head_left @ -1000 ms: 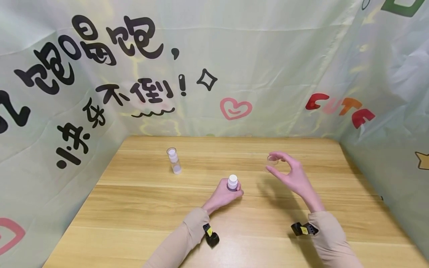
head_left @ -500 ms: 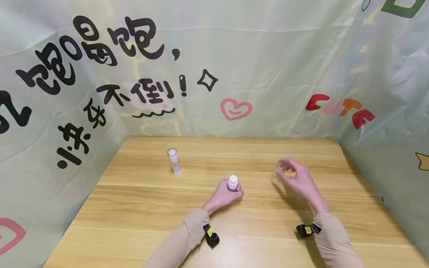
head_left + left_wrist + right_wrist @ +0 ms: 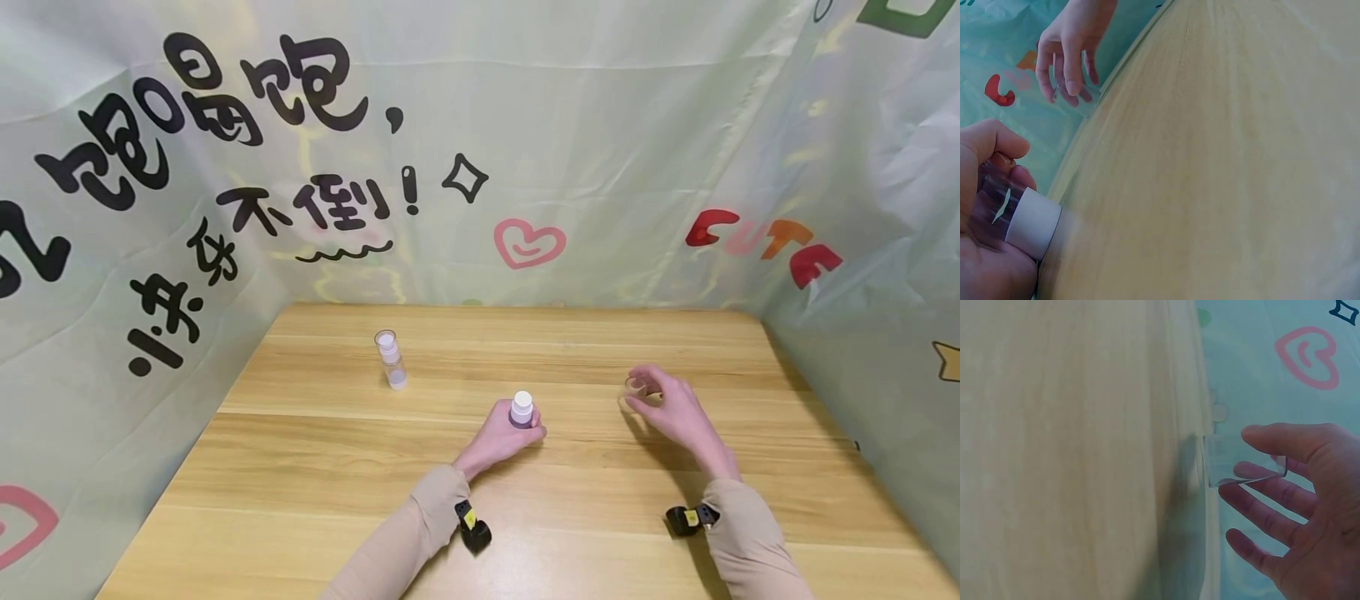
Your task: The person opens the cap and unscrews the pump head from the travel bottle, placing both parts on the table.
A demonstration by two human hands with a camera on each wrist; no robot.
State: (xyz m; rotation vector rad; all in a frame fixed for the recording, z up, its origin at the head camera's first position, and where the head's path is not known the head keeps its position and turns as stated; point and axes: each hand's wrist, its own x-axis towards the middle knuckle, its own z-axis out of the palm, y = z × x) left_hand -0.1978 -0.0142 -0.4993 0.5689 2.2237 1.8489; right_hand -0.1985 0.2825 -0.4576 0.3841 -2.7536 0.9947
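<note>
Gripping an upright white-topped bottle (image 3: 521, 409) near the middle of the table (image 3: 360, 467) is the left hand (image 3: 497, 435), the right hand (image 3: 677, 413) pinching a clear cap (image 3: 1225, 456) farther right, a capped bottle (image 3: 391, 360) standing far left.

From left to right come the rear bottle (image 3: 393, 363), front bottle (image 3: 521, 412) and cover (image 3: 1225, 455).

Head view high, facing forward-down over tabletop (image 3: 300, 467); wrist views closer, sharing clear cap (image 3: 1222, 459).

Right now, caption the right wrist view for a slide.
Right hand holds a clear cap, wooden tabletop and pink heart in frame.
</note>
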